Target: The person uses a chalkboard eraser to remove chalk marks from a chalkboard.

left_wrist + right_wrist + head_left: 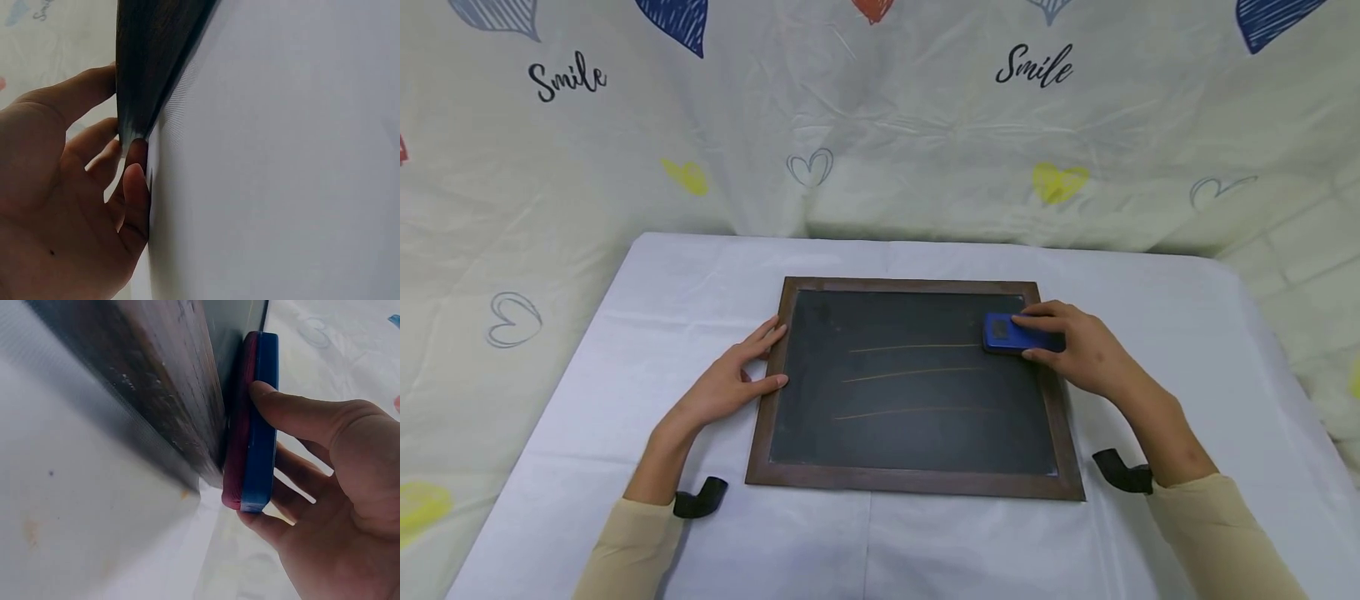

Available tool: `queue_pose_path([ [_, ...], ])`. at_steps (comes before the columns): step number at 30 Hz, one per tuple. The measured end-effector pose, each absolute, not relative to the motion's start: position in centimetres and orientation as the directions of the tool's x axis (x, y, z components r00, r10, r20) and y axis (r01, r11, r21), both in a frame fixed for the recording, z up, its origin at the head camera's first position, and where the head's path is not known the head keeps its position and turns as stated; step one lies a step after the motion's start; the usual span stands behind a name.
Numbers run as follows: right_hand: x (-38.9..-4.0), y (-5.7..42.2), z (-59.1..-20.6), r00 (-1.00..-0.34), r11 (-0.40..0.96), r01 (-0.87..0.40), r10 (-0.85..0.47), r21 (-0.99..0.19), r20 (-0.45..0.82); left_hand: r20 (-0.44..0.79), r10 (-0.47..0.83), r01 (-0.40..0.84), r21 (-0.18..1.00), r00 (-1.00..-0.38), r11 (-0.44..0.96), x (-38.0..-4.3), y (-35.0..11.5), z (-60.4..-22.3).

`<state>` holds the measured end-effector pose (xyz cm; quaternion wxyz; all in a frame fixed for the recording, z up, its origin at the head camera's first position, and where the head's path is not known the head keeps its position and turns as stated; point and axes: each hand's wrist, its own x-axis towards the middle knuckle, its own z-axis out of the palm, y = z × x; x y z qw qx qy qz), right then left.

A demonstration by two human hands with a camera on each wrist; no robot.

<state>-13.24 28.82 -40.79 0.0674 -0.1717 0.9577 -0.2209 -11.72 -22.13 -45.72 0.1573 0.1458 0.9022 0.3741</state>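
Note:
A chalkboard [917, 433] with a brown wooden frame lies on the table, bearing three thin orange-yellow chalk lines [913, 372]. My right hand [1086, 350] grips a blue chalkboard eraser [1017, 333] between thumb and fingers, over the board's upper right, where it overlaps the right side of the frame. In the right wrist view, the eraser's dark red felt side [240, 431] faces the board. On the left, my left hand [730, 383] rests against the board's frame [764, 433], thumb and fingers spread along it. The left wrist view shows fingertips right at the frame's edge.
A white cloth covers the table [970, 550]. Behind it hangs a pale curtain [895, 100] printed with hearts and "Smile". Black curved pieces, one at the left wrist [702, 498] and one at the right [1122, 472], stick out beside the beige sleeves [632, 542].

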Motion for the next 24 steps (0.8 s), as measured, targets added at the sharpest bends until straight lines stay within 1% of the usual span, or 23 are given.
queue_pose_path([
  [6, -12.63, 29.19, -40.74, -0.932, 0.844, -0.294, -0.357, -0.449, -0.061, -0.186, 0.377, 0.129, 0.730, -0.908, 0.671, -11.63, -22.04, -45.64],
  [17, -12.54, 29.51, -40.46, -0.929, 0.850, -0.296, -0.362, -0.436, -0.075, -0.177, 0.380, 0.141, 0.725, -0.908, 0.674, -11.68, -21.97, -45.57],
  [24, -12.72, 29.22, -40.94, -0.922, 0.836, -0.333, -0.385, -0.436, -0.034, -0.194, 0.370, 0.124, 0.720, -0.909, 0.683, -11.81, -22.10, -45.89],
])
